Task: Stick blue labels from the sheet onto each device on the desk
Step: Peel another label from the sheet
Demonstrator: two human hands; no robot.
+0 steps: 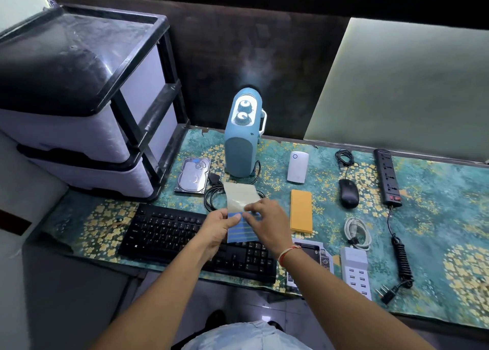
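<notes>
Holding label sheet (239, 218) above keyboard (169, 233) near table's front edge: left hand (215, 229) gripping sheet's side, right hand (264, 222) pinching its upper part.

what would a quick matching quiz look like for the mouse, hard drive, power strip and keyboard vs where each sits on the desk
Things:
1. mouse
2. hard drive
3. power strip
4. keyboard

Places:
A. beside the drawer unit, left of the blue heater
B. under the hands holding the label sheet
C. furthest right, its coiled cord running toward the near edge
D. between the yellow pad and the power strip

Pairs: 1-D, 2-A, 3-C, 4-B
</notes>
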